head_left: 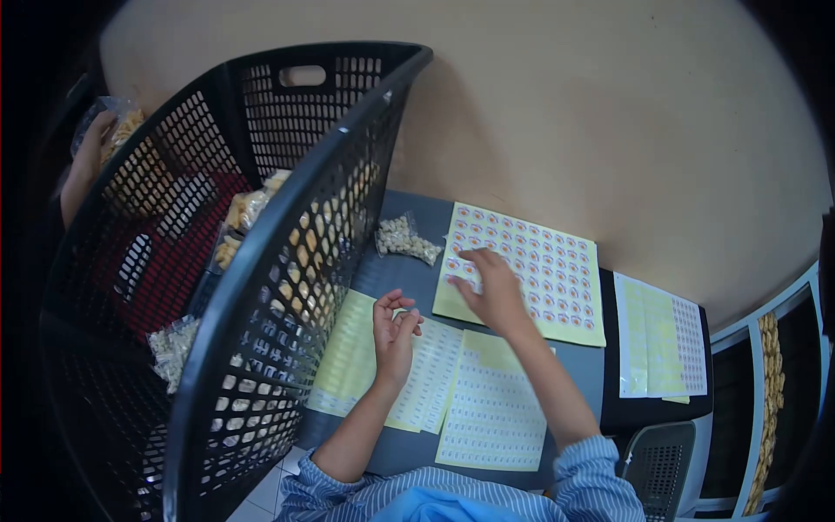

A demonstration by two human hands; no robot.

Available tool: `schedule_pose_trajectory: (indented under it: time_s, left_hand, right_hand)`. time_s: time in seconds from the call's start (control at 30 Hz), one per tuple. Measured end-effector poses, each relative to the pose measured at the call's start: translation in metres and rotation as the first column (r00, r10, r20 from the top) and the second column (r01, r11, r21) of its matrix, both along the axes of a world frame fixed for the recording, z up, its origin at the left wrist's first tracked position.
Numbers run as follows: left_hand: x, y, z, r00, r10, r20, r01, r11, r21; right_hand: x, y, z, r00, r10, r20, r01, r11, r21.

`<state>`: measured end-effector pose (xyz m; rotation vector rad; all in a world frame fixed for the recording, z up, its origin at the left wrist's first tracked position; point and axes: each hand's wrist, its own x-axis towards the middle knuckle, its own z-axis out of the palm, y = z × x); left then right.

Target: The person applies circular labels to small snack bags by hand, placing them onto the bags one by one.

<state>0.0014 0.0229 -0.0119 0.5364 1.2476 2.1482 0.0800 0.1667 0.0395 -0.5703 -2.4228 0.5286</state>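
My right hand (496, 291) is over the left part of a yellow-backed sheet of round stickers (557, 278), its thumb and fingers apart. My left hand (396, 335) is raised above the label sheets (435, 365), fingers curled toward the thumb; whether it holds anything small is hidden. Another label sheet (491, 409) lies in front of me on the grey table. Near the wall, left of the sticker sheet, lies a clear bag of small pale pieces (407, 241).
A large black slatted basket (261, 296) with snack bags stands at the left. Beyond it a co-worker's hand (91, 152) holds a clear bag (126, 130). More sticker sheets (661, 339) lie at the right, above a dark crate (659, 465).
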Motion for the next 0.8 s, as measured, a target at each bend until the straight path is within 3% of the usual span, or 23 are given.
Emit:
schedule_pose_trajectory:
  time_s: [0.13, 0.33, 0.47, 0.53, 0.8]
  left_hand:
    - [-0.009, 0.001, -0.008, 0.998, 0.061, -0.003, -0.061, 0.997, -0.038]
    - [-0.018, 0.004, -0.011, 0.987, -0.006, 0.158, 0.012, 0.999, -0.036]
    - [-0.009, 0.008, -0.011, 0.973, -0.085, 0.216, 0.116, 0.984, -0.136]
    - [-0.003, 0.009, -0.013, 0.979, -0.124, 0.163, 0.144, 0.982, -0.123]
    - [0.019, 0.004, -0.01, 0.943, -0.332, -0.002, 0.332, 0.943, 0.007]
  right_hand:
    - [-0.071, 0.006, -0.039, 0.98, -0.144, 0.138, 0.096, 0.947, 0.306]
    - [-0.056, 0.001, -0.039, 0.946, -0.195, 0.259, 0.098, 0.934, 0.345]
    - [-0.013, -0.023, -0.022, 0.976, -0.146, 0.16, 0.094, 0.95, 0.297]
    - [0.007, -0.043, -0.011, 0.997, -0.076, 0.001, 0.075, 0.987, 0.14]
    - [0.072, -0.086, -0.004, 0.995, -0.096, 0.001, 0.096, 0.995, -0.04]
